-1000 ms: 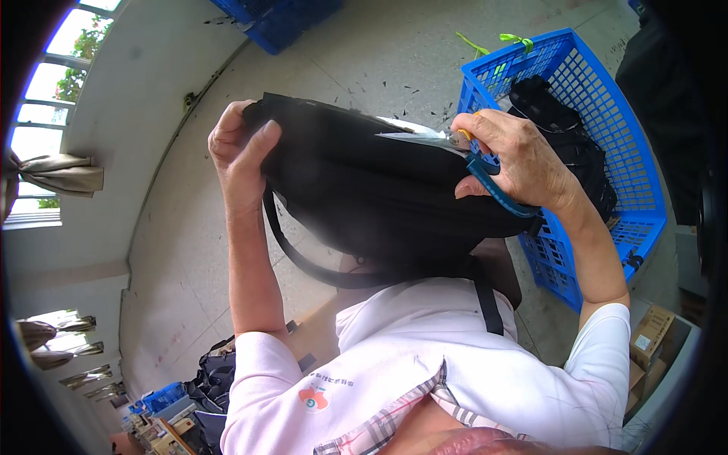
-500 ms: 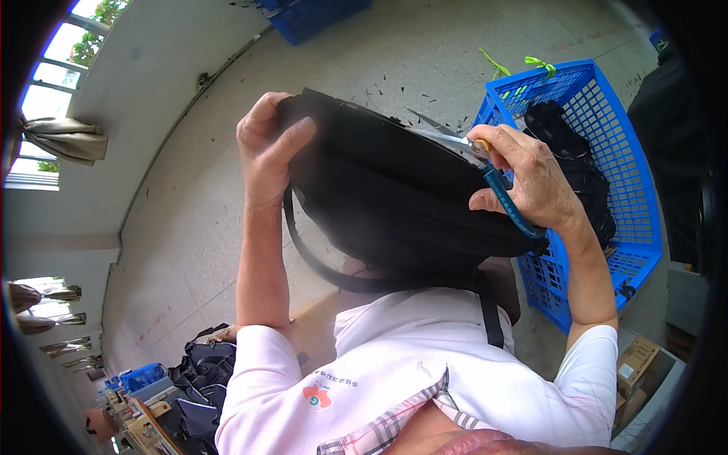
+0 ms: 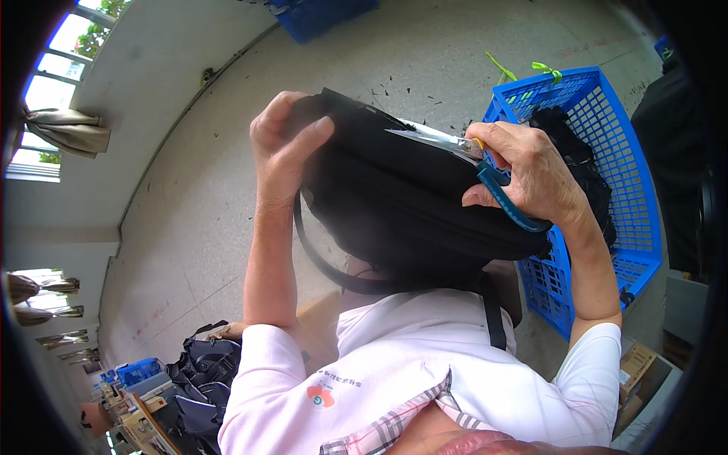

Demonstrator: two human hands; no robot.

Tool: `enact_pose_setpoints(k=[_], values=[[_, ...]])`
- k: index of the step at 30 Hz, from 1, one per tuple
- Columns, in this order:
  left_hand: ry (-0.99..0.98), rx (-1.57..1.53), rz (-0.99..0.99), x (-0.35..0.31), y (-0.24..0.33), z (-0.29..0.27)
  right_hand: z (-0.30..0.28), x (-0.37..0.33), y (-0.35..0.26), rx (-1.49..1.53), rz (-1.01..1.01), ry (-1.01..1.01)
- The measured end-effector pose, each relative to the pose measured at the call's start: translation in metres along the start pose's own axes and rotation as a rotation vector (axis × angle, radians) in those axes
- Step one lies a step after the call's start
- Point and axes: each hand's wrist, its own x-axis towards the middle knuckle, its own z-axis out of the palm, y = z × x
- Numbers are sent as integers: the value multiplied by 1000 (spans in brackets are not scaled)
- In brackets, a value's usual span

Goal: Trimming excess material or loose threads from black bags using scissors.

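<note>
A black fabric bag [image 3: 402,201] is held up in front of me, tilted, with a strap [image 3: 322,271] looping below its left side. My left hand [image 3: 282,159] grips the bag's upper left corner, thumb on the near face and fingers behind. In my right hand [image 3: 542,174] is a pair of scissors [image 3: 432,139] with a blue handle. Their metal blades point left along the bag's upper edge, lying against the fabric there. How far the blades are apart is hard to make out.
A blue plastic basket [image 3: 633,182] with black items [image 3: 588,167] inside stands on the right. Dark scraps lie on the floor [image 3: 205,235] beyond the bag. Another blue container [image 3: 322,15] is at the far edge. Black bags [image 3: 201,379] are piled at lower left, cardboard boxes [image 3: 637,368] at lower right.
The bag and my left hand have shifted slightly right. The scissors' blades have turned and now show more over the bag's near face; my right hand has barely moved.
</note>
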Motion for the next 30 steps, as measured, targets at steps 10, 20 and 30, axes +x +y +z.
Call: enact_pose_setpoints(k=[10, 20, 30], values=[[9, -46, -61, -5, -4, -2, 19, -8, -4, -13, -15, 124], [18, 102, 0, 0, -7, -30, -9, -103, 58, 376, 552, 394], [-98, -33, -10, 12, -23, -37, 3, -193, 48, 514, 756, 337]])
